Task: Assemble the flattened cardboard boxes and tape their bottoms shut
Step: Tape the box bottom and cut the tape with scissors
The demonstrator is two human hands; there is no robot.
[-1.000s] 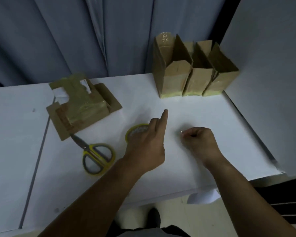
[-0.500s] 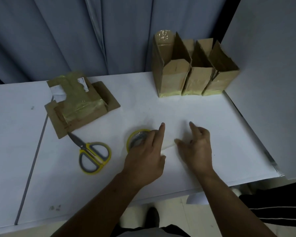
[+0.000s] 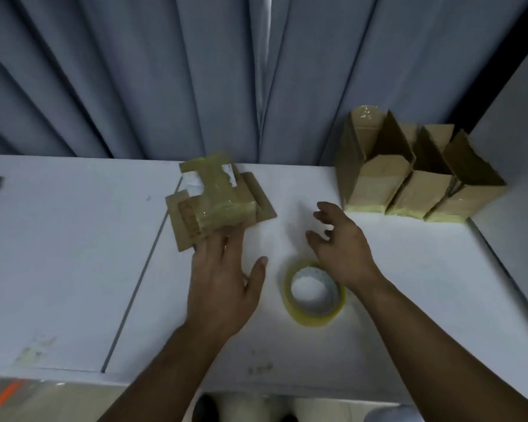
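Cardboard in a flat stack (image 3: pixel 217 202), glossy with old tape and not yet opened up, lies beyond the tape roll (image 3: pixel 314 295) and to its left. That is where the left hand (image 3: pixel 223 281) has just gone. Half a second ago its fingers rested on the tape roll. Now they are stretched straight and close together, thumb held out to the side, with the tips at the stack's near edge and apparently touching it. The right hand (image 3: pixel 342 248) was low beside the tape roll. It has lifted and hovers just beyond the roll, fingers loosely curled and spread apart, holding nothing. The tape roll itself lies flat and untouched on the white table (image 3: pixel 73 254). Three boxes (image 3: pixel 409 184) stand open-topped in a row beyond the roll and to its right, in front of the grey curtain (image 3: pixel 165 71), with yellowish tape showing along their bottoms. Judging from this, taping is over for the moment and the next flat box is about to be picked up, so a grip on the top piece comes next.
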